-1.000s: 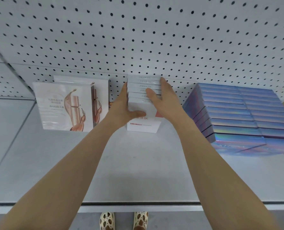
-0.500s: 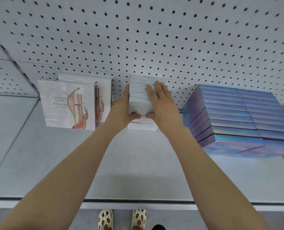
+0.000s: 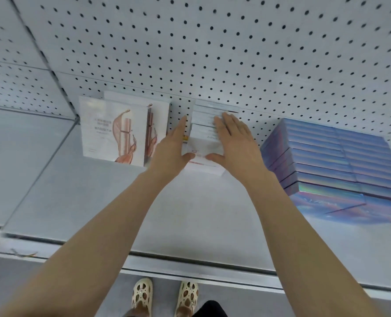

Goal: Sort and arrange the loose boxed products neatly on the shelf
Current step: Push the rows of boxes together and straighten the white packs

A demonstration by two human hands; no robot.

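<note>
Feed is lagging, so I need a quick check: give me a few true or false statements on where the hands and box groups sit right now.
1. Both hands touch the white boxes. True.
2. The left hand lies on the holographic boxes. False: it is at the white row's left side.
3. The right hand lies flat on the white row. True.
4. The swirl-print boxes lie flat. False: they stand upright by the pegboard.

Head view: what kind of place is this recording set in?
Probably a shop display shelf: a grey perforated pegboard back panel, rows of iridescent blue-purple boxes, and white cosmetic cartons printed with a rose-gold tube, faced outward like retail stock.
</note>
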